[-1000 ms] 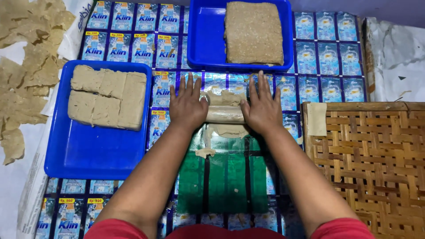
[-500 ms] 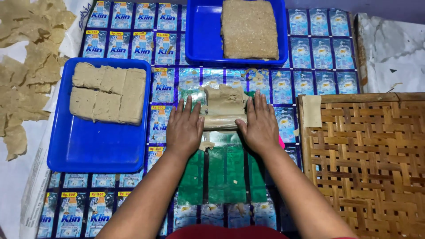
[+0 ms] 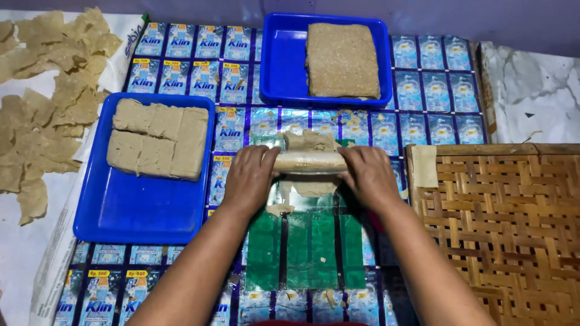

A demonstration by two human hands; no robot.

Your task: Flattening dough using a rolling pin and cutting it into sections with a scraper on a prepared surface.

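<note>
A pale cylindrical roller lies crosswise on a thin flattened piece of beige dough. My left hand rests on the roller's left end and my right hand on its right end, palms down, fingers curled over it. The dough lies on a sheet of blue and green printed sachets that covers the work surface.
A blue tray at left holds several beige dough blocks. Another blue tray at the back holds a brown slab. Thin dried sheets lie far left. A woven bamboo tray sits at right.
Both hands and the roller have come back toward me over the dough, after being farther forward a second ago. The flattened dough now shows beyond the roller.
</note>
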